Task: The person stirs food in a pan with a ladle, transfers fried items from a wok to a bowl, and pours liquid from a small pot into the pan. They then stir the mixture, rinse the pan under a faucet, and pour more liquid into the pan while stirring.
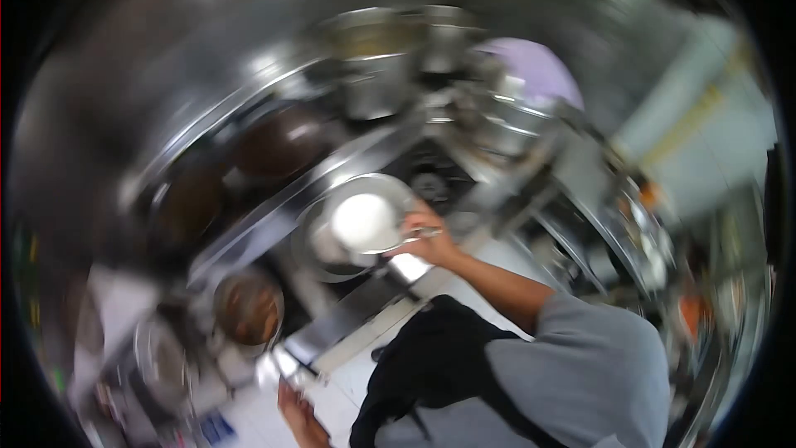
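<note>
The picture is tilted and blurred by motion. My right hand (431,236) is closed on the handle of a round metal ladle (365,220) that holds something white. The ladle hangs over a dark metal pan (319,261) on the stove. My left hand (298,415) is low at the bottom edge, by the front of the counter and close to a shiny metal piece (278,365); blur hides whether it grips anything. My grey sleeve and black apron (439,365) fill the lower right.
A small pot of brown liquid (249,307) sits left of the pan. Two dark woks (282,141) stand further back, with tall steel pots (377,66) behind them. A pale purple lid or cloth (539,70) lies at the back right, near cluttered steel shelves (638,232).
</note>
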The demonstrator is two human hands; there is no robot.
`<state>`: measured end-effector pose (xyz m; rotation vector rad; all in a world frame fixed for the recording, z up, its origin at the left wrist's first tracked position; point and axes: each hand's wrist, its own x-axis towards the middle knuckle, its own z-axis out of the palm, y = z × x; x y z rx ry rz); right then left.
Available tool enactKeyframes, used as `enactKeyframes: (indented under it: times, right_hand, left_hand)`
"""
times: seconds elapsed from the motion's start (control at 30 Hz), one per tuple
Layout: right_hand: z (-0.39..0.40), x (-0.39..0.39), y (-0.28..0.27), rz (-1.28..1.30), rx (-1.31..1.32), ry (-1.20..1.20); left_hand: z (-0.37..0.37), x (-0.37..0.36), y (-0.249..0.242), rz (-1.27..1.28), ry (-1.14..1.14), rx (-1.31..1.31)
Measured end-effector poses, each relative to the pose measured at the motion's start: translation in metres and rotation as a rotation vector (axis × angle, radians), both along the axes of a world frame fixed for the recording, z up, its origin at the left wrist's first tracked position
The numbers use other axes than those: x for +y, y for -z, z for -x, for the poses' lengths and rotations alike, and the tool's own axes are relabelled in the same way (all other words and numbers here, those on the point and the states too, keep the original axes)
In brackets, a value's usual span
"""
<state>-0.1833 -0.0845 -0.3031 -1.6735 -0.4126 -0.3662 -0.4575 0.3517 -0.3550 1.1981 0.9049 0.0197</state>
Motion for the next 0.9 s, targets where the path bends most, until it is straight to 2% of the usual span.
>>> enactKeyframes:
  times: [0.03, 0.07, 0.1, 0.13, 0.17, 0.2, 0.23, 0.27, 0.3, 0.33, 0.37, 0.4, 0.43, 0.47, 0.5, 0.53, 0.57, 0.6, 0.67, 0.73, 0.77, 0.8, 0.87, 0.9]
  right_hand:
    - [0.005, -0.026, -0.020, 0.001, -0.055, 0.084]
    - [0.011, -0.050, -0.036, -0.008, -0.104, 0.132]
    - [0.016, -0.084, -0.030, 0.051, -0.078, 0.236]
    - [0.017, -0.119, -0.024, 0.109, -0.054, 0.317]
    - [0.022, -0.144, -0.019, 0.120, -0.009, 0.402]
    - [0.022, -0.191, 0.018, 0.326, -0.084, 0.534]
    - [0.023, -0.218, 0.029, 0.353, -0.305, 0.735]
    - [0.037, -0.259, 0.036, 0.558, -0.167, 0.865]
    - [0.051, -0.287, 0.028, 0.507, 0.285, 0.928]
    - [0.060, -0.328, 0.036, 1.078, 0.137, 0.974]
    - [0.057, -0.305, -0.059, 0.630, 0.867, 0.907]
    - [0.060, -0.395, 0.008, 0.666, 0.799, 0.644]
    - [0.085, -0.422, 0.056, 0.128, 0.169, 0.484]
    - [0.026, -0.352, 0.072, 0.096, 0.190, 0.249]
    - [-0.004, -0.308, 0.102, 0.081, 0.241, 0.041]
    - [-0.008, -0.287, 0.120, 0.102, 0.303, -0.128]
    - [-0.010, -0.266, 0.133, 0.116, 0.343, -0.249]
    - [-0.010, -0.250, 0.139, 0.127, 0.365, -0.332]
    - [-0.033, -0.267, 0.134, 0.175, 0.415, -0.457]
    - [-0.030, -0.264, 0.132, 0.226, 0.448, -0.558]
    - [-0.027, -0.265, 0.131, 0.253, 0.466, -0.599]
    - [-0.023, -0.266, 0.132, 0.276, 0.483, -0.630]
    - [-0.014, -0.277, 0.133, 0.333, 0.523, -0.682]
    - [-0.008, -0.278, 0.135, 0.360, 0.544, -0.708]
  left_hand:
    - [0.014, 0.020, 0.027, 0.028, 0.046, 0.001]
    - [0.008, 0.014, 0.015, 0.065, 0.069, -0.072]
    - [-0.014, -0.047, -0.052, -0.017, -0.083, 0.042]
    - [-0.027, -0.067, -0.076, -0.013, -0.120, 0.073]
    - [-0.037, -0.064, -0.071, 0.047, -0.135, 0.091]
    - [-0.040, -0.057, -0.060, 0.105, -0.169, 0.105]
    - [-0.048, -0.051, -0.036, 0.236, -0.254, -0.183]
    - [-0.058, -0.035, -0.011, 0.323, -0.223, -0.131]
    - [-0.059, -0.041, 0.003, 0.252, -0.102, -0.166]
    - [-0.055, -0.040, 0.015, 0.155, -0.031, -0.172]
    - [-0.047, -0.048, 0.027, 0.185, 0.021, -0.201]
    - [-0.051, -0.056, 0.040, 0.218, 0.009, -0.234]
    - [-0.064, -0.099, 0.002, 0.102, -0.117, -0.174]
    - [-0.075, -0.111, -0.011, 0.092, -0.179, -0.005]
    - [-0.069, -0.112, 0.002, 0.028, -0.134, -0.005]
    - [-0.070, -0.112, 0.010, -0.058, -0.060, -0.005]
    - [-0.073, -0.114, 0.018, -0.049, -0.157, -0.026]
    - [-0.071, -0.105, 0.021, -0.194, -0.032, -0.027]
    - [-0.092, -0.119, 0.024, -0.567, -0.001, 0.119]
    - [-0.087, -0.129, 0.005, -0.646, -0.077, 0.178]
    - [-0.086, -0.133, -0.008, -0.773, -0.059, 0.298]
    - [-0.078, -0.133, -0.011, -0.772, -0.082, 0.294]
    - [-0.064, -0.139, -0.011, -0.972, -0.117, 0.311]
    - [-0.047, -0.135, -0.013, -0.923, -0.135, 0.177]
